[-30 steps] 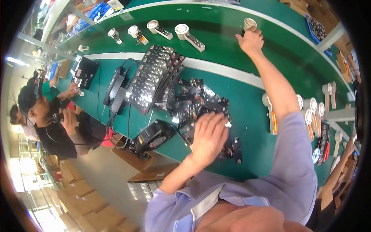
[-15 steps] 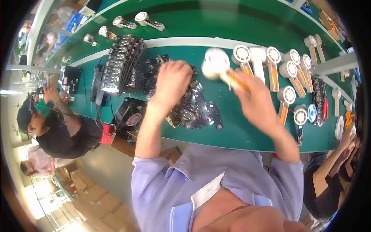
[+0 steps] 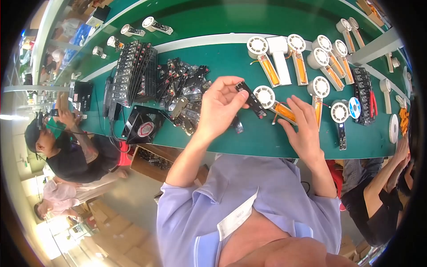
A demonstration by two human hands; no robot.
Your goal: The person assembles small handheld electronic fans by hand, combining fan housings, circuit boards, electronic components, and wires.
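Note:
Between the thumb and fingers of my left hand (image 3: pixel 222 109), a narrow black circuit board (image 3: pixel 252 100) is held at a slant. Its lower end hangs close to a white handheld fan (image 3: pixel 265 96) lying on the green bench. That fan's open handle shows an orange strip (image 3: pixel 283 112). My right hand (image 3: pixel 304 129) is spread over the handle's end, thumb and fingers apart; whether it touches the handle I cannot tell. To the left of my left hand, a loose pile of circuit boards (image 3: pixel 180 86) covers part of the green bench (image 3: pixel 213 147).
More white fans (image 3: pixel 296 43) lie at the back right. A stack of board panels (image 3: pixel 133 75) stands left, behind a black square fan (image 3: pixel 144 126). Near the right end are a solder spool (image 3: pixel 354 108) and red-handled pliers (image 3: pixel 373 104). Co-workers sit at both sides.
My left hand has come right from the pile with a circuit board. My right hand has lowered the fan to the bench and spread its fingers. The view has shifted slightly.

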